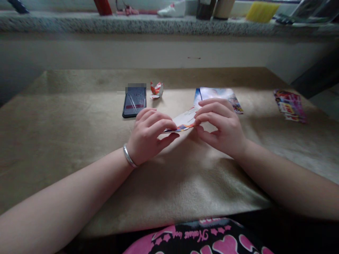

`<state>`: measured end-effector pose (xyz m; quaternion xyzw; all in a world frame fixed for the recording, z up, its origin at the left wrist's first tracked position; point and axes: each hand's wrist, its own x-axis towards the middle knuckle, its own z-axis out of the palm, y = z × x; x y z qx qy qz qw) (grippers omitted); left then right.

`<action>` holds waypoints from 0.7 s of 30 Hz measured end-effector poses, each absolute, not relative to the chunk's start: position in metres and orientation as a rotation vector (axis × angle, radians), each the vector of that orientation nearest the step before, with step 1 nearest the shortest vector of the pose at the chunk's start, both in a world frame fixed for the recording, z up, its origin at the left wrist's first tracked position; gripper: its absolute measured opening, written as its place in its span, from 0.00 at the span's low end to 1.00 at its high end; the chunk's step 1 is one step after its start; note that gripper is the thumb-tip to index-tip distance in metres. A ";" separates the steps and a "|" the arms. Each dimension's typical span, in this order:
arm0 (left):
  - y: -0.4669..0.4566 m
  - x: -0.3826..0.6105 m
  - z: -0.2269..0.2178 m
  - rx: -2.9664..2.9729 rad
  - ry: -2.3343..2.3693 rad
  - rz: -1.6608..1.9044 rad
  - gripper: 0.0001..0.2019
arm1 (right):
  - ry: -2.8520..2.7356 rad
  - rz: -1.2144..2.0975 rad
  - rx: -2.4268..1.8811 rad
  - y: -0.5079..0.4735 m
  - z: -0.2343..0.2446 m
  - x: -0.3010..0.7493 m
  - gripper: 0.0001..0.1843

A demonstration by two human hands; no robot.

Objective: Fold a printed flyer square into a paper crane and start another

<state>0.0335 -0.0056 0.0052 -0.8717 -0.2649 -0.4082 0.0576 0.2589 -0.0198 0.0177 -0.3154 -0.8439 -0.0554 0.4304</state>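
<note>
A printed paper sheet (pixel 186 118), white with a coloured lower edge, is held a little above the table between my two hands. My left hand (pixel 150 132), with a silver bangle at the wrist, pinches its left end between thumb and fingers. At the right end, the thumb and fingertips of my right hand (pixel 221 125) grip the edge. The sheet bends slightly, and its ends are partly covered by my fingers. Behind my left hand lie a dark phone (pixel 135 100) and a small folded red-and-white paper piece (pixel 157 90).
Blue-and-white printed sheets (pixel 217 92) lie behind my right hand. Several pink-purple cards (pixel 290 106) are spread at the right. A tan cloth (pixel 66 134) covers the table. Beyond it, a speckled stone ledge (pixel 148 25) carries a yellow block (pixel 262 11) and containers.
</note>
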 end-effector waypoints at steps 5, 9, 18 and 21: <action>-0.005 0.030 0.007 -2.565 -0.769 -1.307 0.03 | -2.094 -0.145 -0.752 -0.018 0.015 0.261 0.06; -0.005 0.028 0.009 -2.533 -0.780 -1.306 0.04 | -2.056 -0.162 -0.789 -0.017 0.012 0.262 0.05; -0.002 0.026 0.003 -2.419 -0.731 -1.262 0.04 | -2.082 -0.105 -0.895 -0.015 0.005 0.263 0.01; 0.002 0.023 0.001 -2.468 -0.660 -1.100 0.04 | -2.093 -0.061 -0.937 -0.014 0.002 0.264 0.02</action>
